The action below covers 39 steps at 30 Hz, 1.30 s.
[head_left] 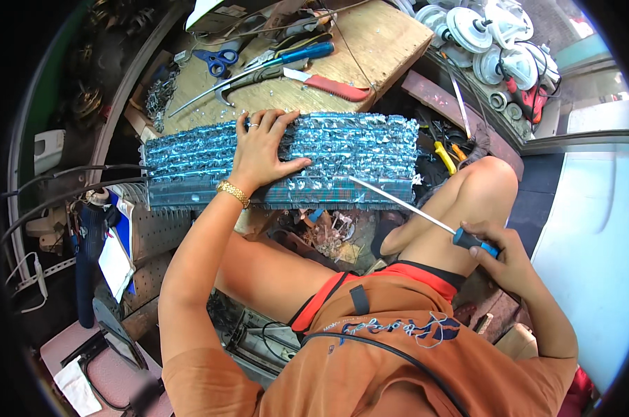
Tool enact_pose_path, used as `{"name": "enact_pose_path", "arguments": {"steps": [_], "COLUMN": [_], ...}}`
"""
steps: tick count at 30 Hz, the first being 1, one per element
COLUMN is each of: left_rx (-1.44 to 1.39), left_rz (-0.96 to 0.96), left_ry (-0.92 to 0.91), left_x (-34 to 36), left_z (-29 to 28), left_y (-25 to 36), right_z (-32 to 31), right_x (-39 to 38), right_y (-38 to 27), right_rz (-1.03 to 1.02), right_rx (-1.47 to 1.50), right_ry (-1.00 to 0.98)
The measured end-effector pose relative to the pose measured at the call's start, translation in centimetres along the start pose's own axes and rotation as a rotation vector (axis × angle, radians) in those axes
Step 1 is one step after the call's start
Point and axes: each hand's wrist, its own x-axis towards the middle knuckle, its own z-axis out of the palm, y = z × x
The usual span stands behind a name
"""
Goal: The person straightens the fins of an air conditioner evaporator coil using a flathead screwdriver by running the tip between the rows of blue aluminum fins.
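Dark cables [113, 167] reach the left end of the finned blue block [349, 146]; whether they join it is unclear. The block lies along the near edge of the wooden bench [394, 48], hiding it, long axis running left to right. The left hand [262, 149], fingers spread, rests on it, covering part. The screwdriver [418, 213] points up-left to the block's near strip, contact hard to tell; the right hand [503, 254], apart from the left, wraps its handle, partly hiding it.
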Motion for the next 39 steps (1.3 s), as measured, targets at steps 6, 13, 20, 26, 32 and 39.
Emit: {"name": "enact_pose_path", "arguments": {"steps": [6,13,20,26,32,39], "left_rx": [-0.025,-0.048,-0.047,0.000,-0.015,-0.058], "left_rz": [0.003,-0.016,-0.022,0.008,0.004,-0.006], "left_ry": [-0.007,-0.042,-0.056,-0.040,-0.049,-0.065], "left_x": [0.3,0.1,0.5,0.5,0.7,0.6], "left_z": [0.1,0.5,0.4,0.0,-0.2,0.1], "left_y": [0.1,0.4,0.5,0.0,-0.1,0.0], "right_z": [-0.5,-3.4,-2.9,-2.4,-4.2,-5.3], "right_x": [1.3,4.5,5.6,4.0,4.0,4.8], "right_y": [1.0,-1.3,-3.8,-1.3,-1.3,0.0], "right_rz": [-0.021,-0.076,-0.076,-0.086,-0.072,-0.090], "right_rx": [-0.039,-0.186,-0.260,-0.074,-0.123,-0.120], "right_ry": [-0.037,-0.159,-0.163,-0.104,-0.099,-0.126]}}
